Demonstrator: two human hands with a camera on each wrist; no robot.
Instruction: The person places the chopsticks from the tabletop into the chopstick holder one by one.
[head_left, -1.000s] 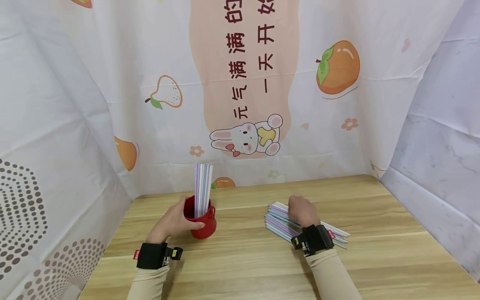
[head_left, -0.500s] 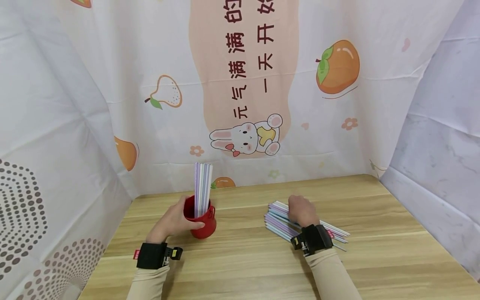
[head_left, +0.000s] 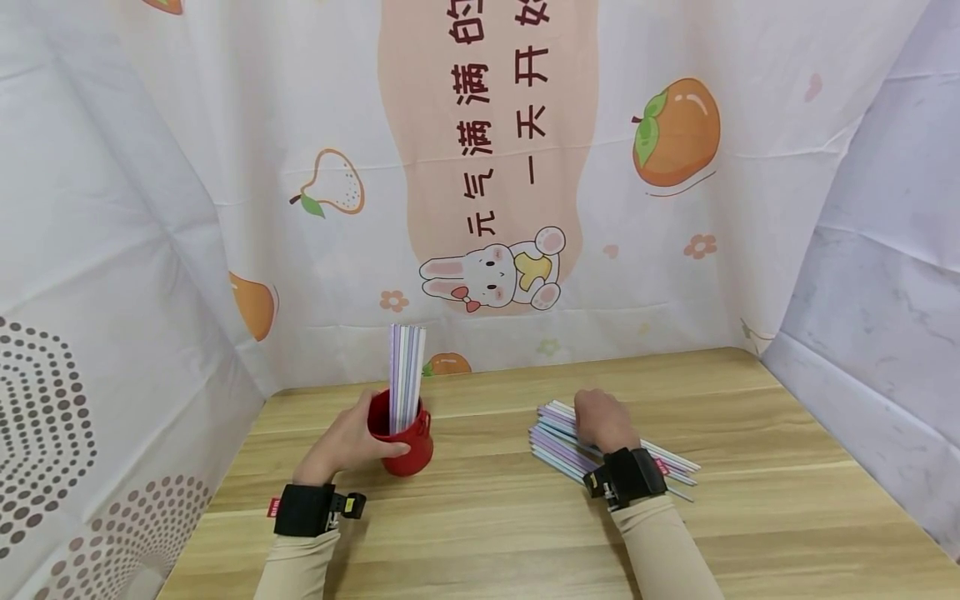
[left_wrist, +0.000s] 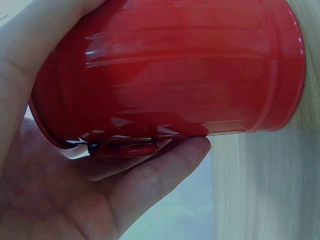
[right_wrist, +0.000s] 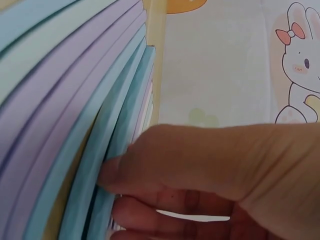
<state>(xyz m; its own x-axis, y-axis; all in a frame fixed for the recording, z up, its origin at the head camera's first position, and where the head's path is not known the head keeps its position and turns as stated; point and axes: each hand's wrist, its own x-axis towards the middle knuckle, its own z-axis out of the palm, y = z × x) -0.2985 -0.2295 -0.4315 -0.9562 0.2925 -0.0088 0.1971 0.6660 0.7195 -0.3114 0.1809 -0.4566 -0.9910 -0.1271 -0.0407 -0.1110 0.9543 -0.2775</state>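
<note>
My left hand (head_left: 348,442) grips a small red metal bucket (head_left: 411,454) from its left side, the thumb across the front. In the left wrist view, the fingers of the left hand (left_wrist: 100,200) wrap the glossy bucket (left_wrist: 175,70) beside its small side handle. A bundle of pastel pencils (head_left: 405,375) stands upright inside the bucket. On the table to the right, my right hand (head_left: 603,421) is over a flat spread of lilac, blue and white pencils (head_left: 558,450). The right wrist view has the thumb and curled fingers of the right hand (right_wrist: 190,175) pinching at blue pencils (right_wrist: 120,120).
The wooden table (head_left: 480,533) lies between and in front of both hands. A white printed cloth (head_left: 337,275) hangs along its back edge, and pale cloth (head_left: 885,333) also hangs at the sides. Each wrist wears a black strap with a camera.
Both hands and the bucket stay almost in place. Pencil ends to the right of my right hand have shifted slightly, the lowest one now standing apart from its neighbours.
</note>
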